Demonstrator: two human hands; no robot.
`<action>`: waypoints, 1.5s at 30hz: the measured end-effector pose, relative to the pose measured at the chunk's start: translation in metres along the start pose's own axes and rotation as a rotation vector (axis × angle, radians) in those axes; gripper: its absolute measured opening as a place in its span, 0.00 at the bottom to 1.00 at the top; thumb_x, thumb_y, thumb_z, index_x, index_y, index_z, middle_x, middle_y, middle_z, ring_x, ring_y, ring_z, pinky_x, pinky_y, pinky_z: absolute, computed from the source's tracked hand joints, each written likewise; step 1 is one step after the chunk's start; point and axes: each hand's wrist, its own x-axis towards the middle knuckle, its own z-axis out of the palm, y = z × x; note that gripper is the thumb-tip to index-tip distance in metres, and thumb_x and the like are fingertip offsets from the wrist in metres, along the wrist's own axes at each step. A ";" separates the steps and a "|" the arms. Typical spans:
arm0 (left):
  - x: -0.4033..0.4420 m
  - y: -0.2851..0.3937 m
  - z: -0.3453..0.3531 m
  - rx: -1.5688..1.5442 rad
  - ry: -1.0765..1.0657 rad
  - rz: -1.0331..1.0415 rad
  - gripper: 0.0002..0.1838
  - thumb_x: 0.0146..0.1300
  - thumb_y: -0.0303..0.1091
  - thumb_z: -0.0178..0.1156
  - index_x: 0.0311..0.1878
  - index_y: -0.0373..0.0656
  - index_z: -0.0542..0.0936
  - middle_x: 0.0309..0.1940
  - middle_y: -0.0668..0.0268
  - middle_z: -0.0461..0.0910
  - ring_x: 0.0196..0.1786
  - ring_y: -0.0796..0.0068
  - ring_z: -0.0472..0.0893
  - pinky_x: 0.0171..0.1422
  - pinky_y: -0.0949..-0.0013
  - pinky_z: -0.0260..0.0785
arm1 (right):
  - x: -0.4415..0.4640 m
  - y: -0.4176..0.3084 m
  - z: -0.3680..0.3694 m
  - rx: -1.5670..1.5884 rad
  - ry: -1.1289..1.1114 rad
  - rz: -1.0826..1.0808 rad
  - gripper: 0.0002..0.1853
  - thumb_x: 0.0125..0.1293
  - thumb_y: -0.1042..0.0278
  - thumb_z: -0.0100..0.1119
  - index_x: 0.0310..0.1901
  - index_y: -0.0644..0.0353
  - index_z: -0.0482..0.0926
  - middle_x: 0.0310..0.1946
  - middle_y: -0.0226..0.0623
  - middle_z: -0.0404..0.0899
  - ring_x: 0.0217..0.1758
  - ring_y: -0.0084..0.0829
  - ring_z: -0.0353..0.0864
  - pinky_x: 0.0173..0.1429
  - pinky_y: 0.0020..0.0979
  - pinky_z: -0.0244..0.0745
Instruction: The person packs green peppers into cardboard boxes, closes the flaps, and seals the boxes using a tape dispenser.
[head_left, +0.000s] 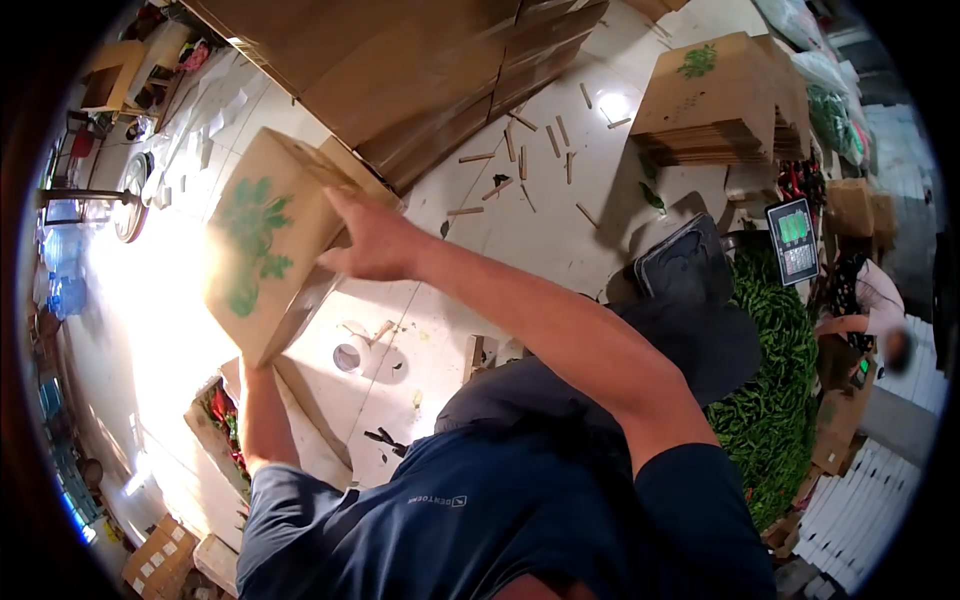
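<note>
A brown cardboard box (pixel 265 230) with a green leafy print is held up, tilted, in front of me on the left. My right hand (pixel 375 235) grips its right side, thumb and fingers apart around the edge. My left hand (pixel 258 368) supports the box's lower corner; its fingers are hidden behind the cardboard. Under the box stands an open carton (pixel 215 440) with red and green peppers inside. A roll of tape (pixel 348 357) lies on the floor below my right hand.
Large cardboard cartons (pixel 400 70) stand ahead. Flattened boxes (pixel 700 100) are stacked at the upper right. Wooden sticks (pixel 522 160) litter the floor. Beside me are a heap of green peppers (pixel 770 390) and a digital scale display (pixel 793 240). Another person (pixel 875 300) is at the far right.
</note>
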 end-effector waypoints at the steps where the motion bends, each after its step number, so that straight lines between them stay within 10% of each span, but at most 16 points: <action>1: 0.023 -0.001 0.017 -0.035 -0.013 0.033 0.40 0.76 0.67 0.41 0.74 0.42 0.70 0.70 0.52 0.74 0.71 0.53 0.74 0.76 0.43 0.63 | 0.002 0.031 0.011 -0.130 0.085 -0.051 0.49 0.61 0.54 0.68 0.77 0.73 0.55 0.75 0.65 0.61 0.81 0.55 0.58 0.83 0.38 0.56; 4: 0.067 -0.002 0.049 -0.112 -0.023 0.101 0.39 0.76 0.67 0.42 0.74 0.42 0.70 0.69 0.52 0.74 0.70 0.53 0.74 0.76 0.43 0.64 | -0.021 0.088 0.001 -0.323 0.185 -0.056 0.42 0.64 0.58 0.63 0.77 0.66 0.59 0.73 0.59 0.65 0.78 0.54 0.63 0.78 0.41 0.64; 10: 0.122 -0.036 0.009 -0.140 0.007 0.125 0.38 0.76 0.65 0.44 0.74 0.42 0.70 0.68 0.51 0.75 0.70 0.54 0.74 0.75 0.42 0.64 | -0.147 0.134 -0.088 -0.579 -0.480 0.433 0.29 0.66 0.58 0.62 0.65 0.63 0.73 0.44 0.54 0.85 0.49 0.55 0.85 0.51 0.52 0.80; 12: 0.120 -0.062 -0.043 0.020 0.030 0.050 0.38 0.76 0.65 0.45 0.73 0.42 0.70 0.68 0.51 0.75 0.70 0.54 0.74 0.75 0.42 0.64 | -0.186 0.100 -0.138 -0.645 -0.558 0.541 0.29 0.71 0.58 0.59 0.71 0.59 0.69 0.57 0.53 0.80 0.61 0.54 0.79 0.63 0.48 0.75; 14: 0.103 -0.098 -0.107 0.484 0.022 -0.103 0.38 0.71 0.70 0.51 0.67 0.45 0.72 0.60 0.51 0.78 0.66 0.52 0.74 0.66 0.40 0.70 | -0.248 0.089 -0.180 -0.630 -0.163 0.528 0.31 0.71 0.60 0.61 0.73 0.60 0.68 0.62 0.55 0.78 0.63 0.54 0.79 0.67 0.45 0.75; 16: 0.066 -0.126 -0.129 0.611 -0.686 -0.585 0.30 0.73 0.63 0.52 0.60 0.44 0.73 0.36 0.57 0.81 0.40 0.52 0.82 0.49 0.45 0.78 | -0.310 0.069 -0.222 -0.526 0.226 0.475 0.29 0.70 0.61 0.63 0.68 0.65 0.72 0.56 0.57 0.81 0.56 0.55 0.83 0.57 0.47 0.80; 18: 0.011 -0.187 -0.049 1.384 -0.094 -0.916 0.21 0.73 0.52 0.58 0.40 0.41 0.82 0.32 0.51 0.84 0.37 0.50 0.84 0.39 0.50 0.77 | -0.380 0.067 -0.251 -0.445 0.579 0.516 0.29 0.70 0.60 0.64 0.69 0.65 0.72 0.59 0.54 0.81 0.57 0.51 0.84 0.60 0.44 0.80; 19: 0.003 -0.216 -0.012 1.722 -0.401 -0.893 0.21 0.70 0.53 0.60 0.44 0.42 0.84 0.39 0.51 0.86 0.42 0.50 0.85 0.44 0.49 0.78 | -0.412 0.061 -0.262 -0.340 0.711 0.625 0.29 0.71 0.61 0.64 0.69 0.65 0.72 0.59 0.52 0.82 0.57 0.48 0.85 0.61 0.42 0.79; 22: -0.004 -0.313 0.136 2.601 -1.465 -0.117 0.28 0.66 0.58 0.65 0.50 0.39 0.84 0.51 0.44 0.85 0.57 0.45 0.84 0.60 0.50 0.76 | -0.512 0.083 -0.268 -0.305 1.025 0.827 0.27 0.74 0.60 0.63 0.69 0.67 0.73 0.57 0.49 0.84 0.56 0.43 0.85 0.62 0.39 0.78; 25: -0.032 -0.400 0.355 2.205 -1.435 0.497 0.45 0.64 0.52 0.67 0.78 0.39 0.62 0.69 0.42 0.73 0.70 0.44 0.74 0.74 0.51 0.67 | -0.594 0.140 -0.236 -0.261 1.044 1.019 0.27 0.74 0.61 0.61 0.69 0.67 0.73 0.56 0.51 0.84 0.58 0.43 0.85 0.63 0.38 0.78; 30: -0.142 -0.512 0.713 1.360 -1.495 1.278 0.51 0.60 0.43 0.69 0.82 0.43 0.53 0.76 0.42 0.62 0.76 0.40 0.66 0.78 0.52 0.62 | -0.609 0.156 -0.195 -0.054 0.286 1.397 0.35 0.65 0.64 0.67 0.72 0.64 0.69 0.59 0.59 0.81 0.61 0.54 0.82 0.63 0.43 0.78; 32: -0.138 -0.550 0.792 1.547 -1.296 1.453 0.53 0.59 0.43 0.70 0.83 0.48 0.50 0.79 0.42 0.56 0.75 0.38 0.67 0.75 0.51 0.68 | -0.618 0.174 -0.177 0.011 0.534 1.078 0.34 0.65 0.67 0.65 0.73 0.62 0.68 0.56 0.56 0.82 0.59 0.55 0.82 0.62 0.45 0.77; 42: -0.130 -0.580 0.838 1.876 -1.323 1.476 0.57 0.61 0.41 0.71 0.85 0.61 0.42 0.82 0.45 0.50 0.76 0.45 0.69 0.72 0.54 0.72 | -0.596 0.128 -0.205 -0.242 0.641 1.062 0.29 0.71 0.62 0.62 0.70 0.63 0.68 0.46 0.53 0.80 0.51 0.55 0.80 0.57 0.49 0.75; 45: -0.154 -0.567 0.819 1.933 -1.257 1.539 0.52 0.64 0.49 0.68 0.84 0.61 0.47 0.77 0.46 0.63 0.70 0.46 0.76 0.66 0.49 0.75 | -0.594 0.131 -0.204 -0.294 0.622 1.043 0.28 0.72 0.62 0.62 0.70 0.63 0.69 0.46 0.53 0.80 0.51 0.55 0.80 0.57 0.50 0.75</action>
